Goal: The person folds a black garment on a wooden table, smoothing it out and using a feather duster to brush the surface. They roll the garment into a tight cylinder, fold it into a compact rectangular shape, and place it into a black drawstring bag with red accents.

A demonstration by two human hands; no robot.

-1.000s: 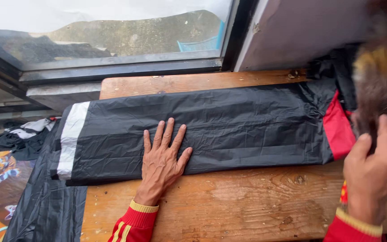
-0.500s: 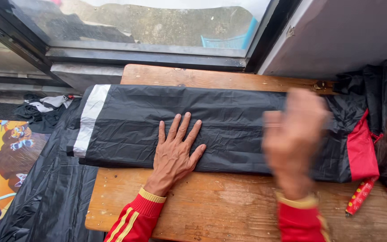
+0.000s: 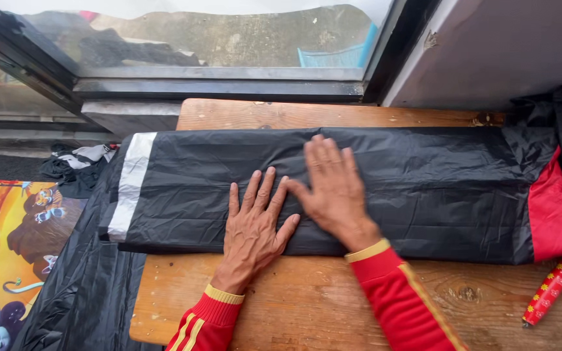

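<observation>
Both hands lie flat, fingers spread and grasping nothing, on a folded black plastic sheet [image 3: 359, 188] that stretches across the wooden desk [image 3: 307, 305]. The left hand [image 3: 253, 224] presses palm down near the sheet's closer edge, and the right hand [image 3: 332, 192] rests just beside it, a little farther from the body, the two nearly touching at the thumb side. Both arms wear red sleeves with yellow cuffs.

The sheet runs well out to either side of the hands. Far to the left of the left hand it ends in a white band [image 3: 131, 182] and hangs over the desk's edge toward more black plastic below. Far to the right of the right hand a red strip [image 3: 551, 208] marks the other end, with a red patterned stick [image 3: 549, 292] lying on the desk just below it. Beyond the hands, past the sheet, a window [image 3: 216, 39] looks outdoors.

The step in hand looks like pressing and smoothing the folded sheet flat. A further stroke would call for sliding the open palms outward along the length, keeping even pressure so the slick layers do not shift or trap air.
</observation>
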